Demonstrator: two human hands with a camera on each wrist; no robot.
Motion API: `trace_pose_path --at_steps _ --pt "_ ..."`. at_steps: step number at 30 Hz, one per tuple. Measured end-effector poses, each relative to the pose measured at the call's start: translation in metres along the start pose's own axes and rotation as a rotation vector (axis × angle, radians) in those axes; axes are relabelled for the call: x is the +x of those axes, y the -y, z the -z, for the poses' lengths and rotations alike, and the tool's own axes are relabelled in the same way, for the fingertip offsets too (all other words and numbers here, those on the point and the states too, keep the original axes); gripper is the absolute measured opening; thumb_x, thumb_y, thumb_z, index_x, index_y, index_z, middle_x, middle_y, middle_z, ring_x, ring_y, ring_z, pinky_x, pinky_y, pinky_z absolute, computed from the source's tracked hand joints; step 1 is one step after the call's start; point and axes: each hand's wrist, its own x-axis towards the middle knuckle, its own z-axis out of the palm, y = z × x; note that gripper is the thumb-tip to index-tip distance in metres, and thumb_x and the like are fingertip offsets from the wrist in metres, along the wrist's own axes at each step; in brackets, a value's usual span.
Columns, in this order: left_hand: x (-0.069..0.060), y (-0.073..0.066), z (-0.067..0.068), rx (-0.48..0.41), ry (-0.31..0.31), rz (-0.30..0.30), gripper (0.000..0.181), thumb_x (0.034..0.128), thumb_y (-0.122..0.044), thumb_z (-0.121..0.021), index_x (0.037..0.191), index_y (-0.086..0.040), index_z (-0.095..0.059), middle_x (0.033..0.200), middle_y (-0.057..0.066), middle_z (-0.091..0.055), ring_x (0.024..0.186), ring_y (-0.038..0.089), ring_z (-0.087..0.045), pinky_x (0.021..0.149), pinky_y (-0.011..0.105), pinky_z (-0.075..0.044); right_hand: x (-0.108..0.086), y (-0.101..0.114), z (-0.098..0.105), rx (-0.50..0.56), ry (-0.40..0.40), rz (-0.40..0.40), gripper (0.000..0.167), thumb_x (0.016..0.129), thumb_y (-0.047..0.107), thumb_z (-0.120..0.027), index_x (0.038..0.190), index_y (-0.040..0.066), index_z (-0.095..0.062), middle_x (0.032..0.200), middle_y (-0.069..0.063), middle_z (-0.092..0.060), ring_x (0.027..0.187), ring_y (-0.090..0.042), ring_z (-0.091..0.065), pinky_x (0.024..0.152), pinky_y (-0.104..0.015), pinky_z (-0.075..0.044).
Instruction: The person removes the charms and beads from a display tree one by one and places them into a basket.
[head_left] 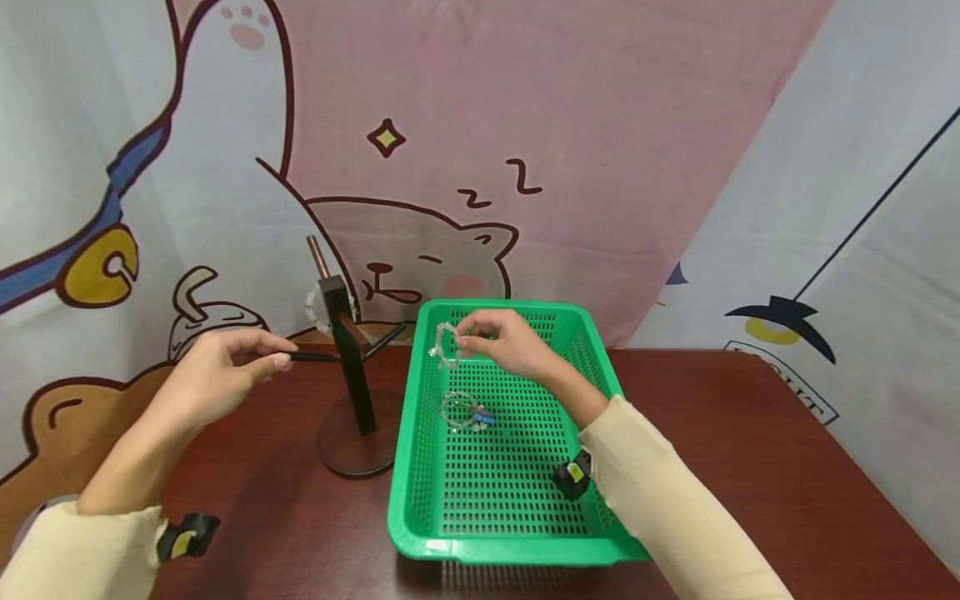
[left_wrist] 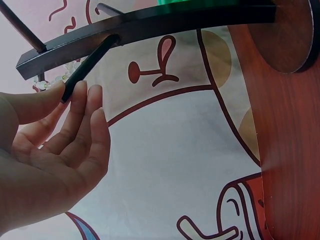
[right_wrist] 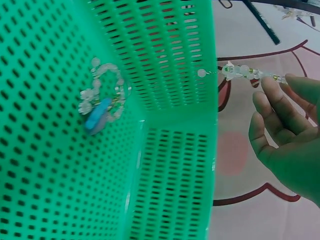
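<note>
My left hand (head_left: 210, 375) pinches the end of a black peg (left_wrist: 89, 69) that sticks out from a dark wooden stand (head_left: 352, 367) with a round base. Clear beads of a bracelet (head_left: 311, 310) hang near the stand's top, partly behind the post. Between thumb and fingertips, my right hand (head_left: 506, 342) holds another clear beaded bracelet (right_wrist: 245, 72), raised over the far left part of a green basket (head_left: 399, 467). A further clear beaded bracelet (right_wrist: 116, 75) with a blue piece (right_wrist: 98, 116) lies on the basket's floor.
The basket stands on a reddish-brown table (head_left: 720, 450), just right of the stand's round base (head_left: 352, 458). More pegs, one of them a copper-toned upper peg (head_left: 318, 257), jut from the post. A printed cartoon curtain (head_left: 600, 150) hangs behind the table.
</note>
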Motion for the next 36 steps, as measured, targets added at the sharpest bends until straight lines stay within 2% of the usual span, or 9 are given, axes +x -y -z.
trace_pose_path --at_steps 7,16,20,27,33,36 --pt "0.0 0.001 0.001 0.0 -0.007 -0.011 0.02 0.0894 -0.014 -0.06 0.102 0.0 -0.066 0.087 0.009 -0.066 0.073 0.015 -0.055 0.059 0.025 -0.045 -0.008 -0.016 -0.003 -0.006 0.034 -0.028 0.012 0.09 0.009 -0.058 0.099 0.004 -0.065 0.075 -0.005 -0.063 0.076 -0.016 -0.062 0.063 -0.03 -0.046" --pt "0.0 0.001 0.003 0.006 -0.001 -0.004 0.021 0.0896 -0.014 -0.06 0.103 0.0 -0.066 0.087 0.01 -0.066 0.074 0.016 -0.055 0.059 0.024 -0.045 -0.015 -0.035 -0.007 -0.025 0.085 -0.062 0.012 0.089 0.009 -0.059 0.097 0.002 -0.065 0.075 -0.007 -0.065 0.073 -0.014 -0.061 0.062 -0.031 -0.046" --pt "0.001 0.001 0.003 0.004 -0.001 -0.003 0.021 0.0896 -0.014 -0.06 0.103 0.0 -0.066 0.088 0.01 -0.066 0.074 0.016 -0.056 0.059 0.025 -0.045 -0.016 -0.044 -0.009 -0.052 0.102 -0.083 0.011 0.089 0.009 -0.059 0.096 0.003 -0.066 0.073 -0.002 -0.064 0.073 -0.017 -0.061 0.064 -0.031 -0.046" --pt "0.001 0.0 0.002 0.001 -0.001 0.0 0.021 0.0898 -0.015 -0.059 0.103 0.0 -0.066 0.089 0.011 -0.066 0.074 0.016 -0.056 0.06 0.025 -0.045 -0.016 -0.053 -0.008 -0.075 0.076 -0.143 0.012 0.088 0.006 -0.06 0.097 0.003 -0.066 0.073 -0.007 -0.065 0.074 -0.023 -0.062 0.064 -0.035 -0.048" --pt "0.001 0.001 0.001 -0.009 0.005 0.001 0.021 0.0898 -0.014 -0.059 0.103 0.001 -0.065 0.089 0.011 -0.066 0.074 0.015 -0.055 0.06 0.025 -0.045 -0.018 -0.053 -0.007 -0.077 0.056 -0.177 0.017 0.088 0.009 -0.06 0.104 0.004 -0.065 0.076 -0.002 -0.065 0.07 -0.019 -0.059 0.06 -0.031 -0.043" --pt "0.0 0.002 0.0 -0.014 0.0 -0.002 0.021 0.0897 -0.014 -0.059 0.103 0.001 -0.065 0.088 0.011 -0.066 0.073 0.014 -0.055 0.06 0.024 -0.045 -0.018 -0.052 -0.008 -0.056 0.063 -0.175 0.018 0.088 0.01 -0.061 0.105 0.003 -0.064 0.076 -0.002 -0.065 0.069 -0.016 -0.059 0.061 -0.034 -0.044"
